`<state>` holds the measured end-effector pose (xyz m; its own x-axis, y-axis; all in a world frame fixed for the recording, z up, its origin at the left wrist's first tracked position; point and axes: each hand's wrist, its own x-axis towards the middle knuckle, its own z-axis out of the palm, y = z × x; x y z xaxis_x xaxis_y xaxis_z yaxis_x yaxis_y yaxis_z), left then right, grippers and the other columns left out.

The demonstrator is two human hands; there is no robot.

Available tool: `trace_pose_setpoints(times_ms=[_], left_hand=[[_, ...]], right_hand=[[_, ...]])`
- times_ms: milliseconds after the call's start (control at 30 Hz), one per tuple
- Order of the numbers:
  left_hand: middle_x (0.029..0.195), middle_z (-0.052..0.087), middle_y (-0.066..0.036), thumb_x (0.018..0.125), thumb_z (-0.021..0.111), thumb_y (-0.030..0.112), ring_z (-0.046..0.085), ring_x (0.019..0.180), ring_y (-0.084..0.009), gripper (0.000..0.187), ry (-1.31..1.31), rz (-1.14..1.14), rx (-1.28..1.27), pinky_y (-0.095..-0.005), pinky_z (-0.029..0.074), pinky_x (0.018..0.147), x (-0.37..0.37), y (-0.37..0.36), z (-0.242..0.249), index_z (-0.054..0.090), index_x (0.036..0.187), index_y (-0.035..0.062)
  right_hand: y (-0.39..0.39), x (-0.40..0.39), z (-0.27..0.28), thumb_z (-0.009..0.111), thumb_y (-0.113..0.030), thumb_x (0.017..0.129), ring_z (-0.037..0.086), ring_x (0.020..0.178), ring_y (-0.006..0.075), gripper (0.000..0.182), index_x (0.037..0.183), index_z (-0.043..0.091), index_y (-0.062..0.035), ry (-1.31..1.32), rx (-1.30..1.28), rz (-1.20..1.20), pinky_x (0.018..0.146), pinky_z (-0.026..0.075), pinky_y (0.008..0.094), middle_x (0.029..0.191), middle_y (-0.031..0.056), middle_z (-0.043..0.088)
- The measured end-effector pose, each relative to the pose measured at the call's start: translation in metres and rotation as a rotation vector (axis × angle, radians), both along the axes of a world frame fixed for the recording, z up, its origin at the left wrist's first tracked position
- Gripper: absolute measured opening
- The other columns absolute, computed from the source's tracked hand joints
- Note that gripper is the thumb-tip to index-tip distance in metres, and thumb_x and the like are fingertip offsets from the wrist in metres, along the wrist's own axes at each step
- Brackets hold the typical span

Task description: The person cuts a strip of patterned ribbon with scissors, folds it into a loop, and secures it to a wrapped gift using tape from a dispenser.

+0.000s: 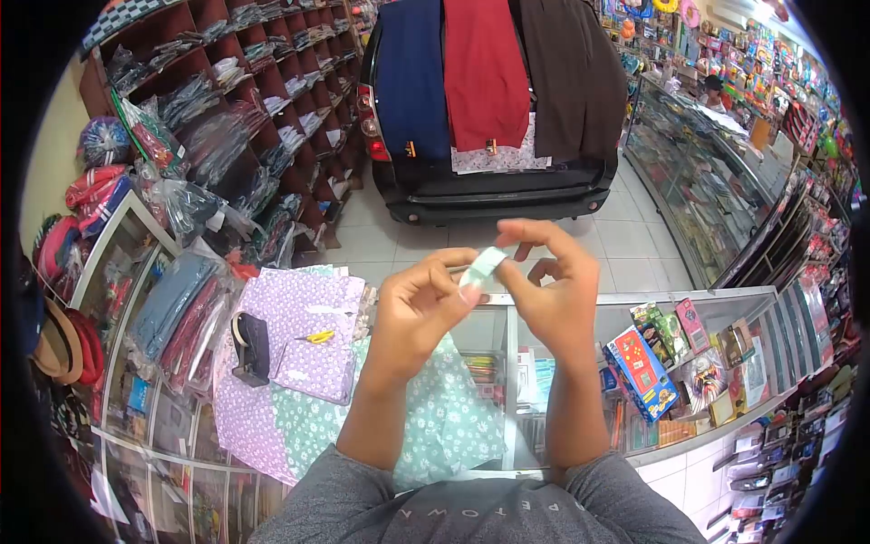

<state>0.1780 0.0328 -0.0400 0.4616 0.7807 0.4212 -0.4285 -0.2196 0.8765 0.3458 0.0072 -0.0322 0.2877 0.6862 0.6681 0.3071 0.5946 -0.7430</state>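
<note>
Over the counter's far edge, I hold a small folded strip of pale green material (483, 267), perhaps cloth, slightly blurred. My left hand (415, 310) pinches its lower end between thumb and fingers. At the upper end, the thumb of my right hand (555, 286) meets the strip, its other fingers curved and apart. Below my left forearm lies green floral cloth (444, 412). To the left is folded purple floral cloth (317, 313), with yellow-handled scissors (317, 337) and a black tape dispenser (250, 347) on top.
Under my arms runs a glass-topped counter (507, 399), with a blue boxed game (642, 372) and small packages at right. Bagged garments (177, 313) are stacked left. Beyond stand a shelf unit (263, 82), a car (498, 195) draped with trousers, and another person (714, 93).
</note>
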Motion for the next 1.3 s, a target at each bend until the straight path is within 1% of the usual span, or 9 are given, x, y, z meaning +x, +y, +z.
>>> trace_pose_setpoints(times_ms=[133, 400, 567, 667, 733, 833, 1000, 1100, 1300], left_hand=[[0.132, 0.051, -0.019, 0.084, 0.069, 0.004, 0.048, 0.126, -0.0271, 0.013, 0.11, 0.297, 0.269, -0.043, 0.042, 0.1, 0.001, 0.004, -0.002, 0.063, 0.074, 0.0014], [0.136, 0.046, -0.023, 0.083, 0.07, 0.008, 0.036, 0.136, -0.0333, 0.01, 0.052, 0.117, 0.246, -0.0471, 0.037, 0.106, 0.0, -0.002, 0.004, 0.064, 0.076, 0.0019], [0.122, 0.057, -0.015, 0.087, 0.068, 0.007, 0.059, 0.112, -0.0231, 0.039, 0.032, 0.063, 0.186, -0.0365, 0.044, 0.1, 0.008, -0.001, -0.003, 0.049, 0.12, 0.0004], [0.118, 0.06, -0.014, 0.086, 0.072, 0.01, 0.06, 0.108, -0.0192, 0.05, 0.257, -0.075, 0.138, -0.0351, 0.046, 0.097, 0.006, 0.0, 0.001, 0.048, 0.129, 0.0003], [0.114, 0.062, -0.013, 0.087, 0.073, 0.015, 0.06, 0.105, -0.0157, 0.048, 0.246, -0.061, 0.163, -0.0334, 0.048, 0.094, 0.01, 0.0, -0.008, 0.055, 0.128, -0.0005], [0.086, 0.069, -0.008, 0.092, 0.067, 0.022, 0.063, 0.083, -0.0112, 0.025, 0.392, 0.015, 0.168, -0.0267, 0.05, 0.075, 0.013, 0.001, -0.013, 0.072, 0.096, -0.0026], [0.074, 0.07, -0.008, 0.094, 0.065, 0.022, 0.066, 0.07, -0.0116, 0.028, 0.41, 0.074, 0.002, -0.0235, 0.05, 0.065, 0.012, -0.007, -0.001, 0.071, 0.096, -0.0057], [0.076, 0.07, -0.009, 0.094, 0.065, 0.023, 0.067, 0.07, -0.0138, 0.03, 0.255, 0.209, 0.041, -0.0242, 0.051, 0.064, 0.011, -0.007, -0.001, 0.071, 0.096, -0.0057], [0.079, 0.071, -0.008, 0.096, 0.063, 0.024, 0.066, 0.073, -0.0111, 0.027, 0.268, 0.178, 0.026, -0.0233, 0.053, 0.062, 0.009, -0.002, -0.002, 0.072, 0.099, -0.0022]], right_hand=[[-0.008, 0.005, 0.009, 0.076, -0.003, 0.071, 0.056, 0.078, 0.0094, 0.033, 0.103, 0.069, -0.0085, -0.034, -0.017, -0.01, 0.05, 0.038, 0.0215, 0.095, 0.0043, 0.065], [0.001, 0.008, 0.003, 0.074, 0.004, 0.068, 0.056, 0.08, 0.0198, 0.039, 0.104, 0.074, -0.0114, -0.373, 0.225, 0.223, 0.069, 0.048, 0.0294, 0.099, 0.0086, 0.061], [0.006, 0.004, -0.012, 0.069, -0.001, 0.085, 0.056, 0.059, 0.0065, 0.014, 0.099, 0.073, 0.0015, 0.187, -0.046, 0.275, 0.05, 0.042, 0.0215, 0.079, 0.0066, 0.07], [-0.008, 0.008, 0.008, 0.068, -0.006, 0.089, 0.057, 0.053, 0.0068, 0.016, 0.101, 0.071, 0.0035, 0.481, -0.254, 0.359, 0.042, 0.04, 0.0201, 0.081, 0.0093, 0.071], [-0.003, 0.006, 0.005, 0.068, -0.01, 0.091, 0.055, 0.048, 0.0071, 0.02, 0.103, 0.07, 0.0049, 0.523, -0.191, 0.366, 0.038, 0.038, 0.0196, 0.077, 0.0108, 0.07], [0.0, 0.008, 0.004, 0.069, -0.02, 0.091, 0.058, 0.053, 0.0085, 0.033, 0.111, 0.065, 0.0054, 0.515, -0.151, 0.277, 0.043, 0.042, 0.0221, 0.077, 0.0097, 0.069], [0.005, 0.01, 0.0, 0.068, -0.03, 0.092, 0.062, 0.061, 0.0089, 0.038, 0.104, 0.068, 0.0068, 0.429, -0.194, 0.167, 0.05, 0.043, 0.0191, 0.081, 0.0123, 0.071], [0.008, 0.017, -0.011, 0.063, -0.044, 0.093, 0.062, 0.064, 0.0112, 0.054, 0.092, 0.07, 0.0098, 0.184, -0.532, 0.136, 0.058, 0.049, 0.0276, 0.081, 0.0101, 0.071], [-0.002, 0.003, -0.002, 0.068, -0.024, 0.091, 0.057, 0.066, 0.0071, 0.029, 0.097, 0.073, 0.0033, 0.101, -0.345, 0.405, 0.056, 0.047, 0.0237, 0.082, 0.0071, 0.07]])
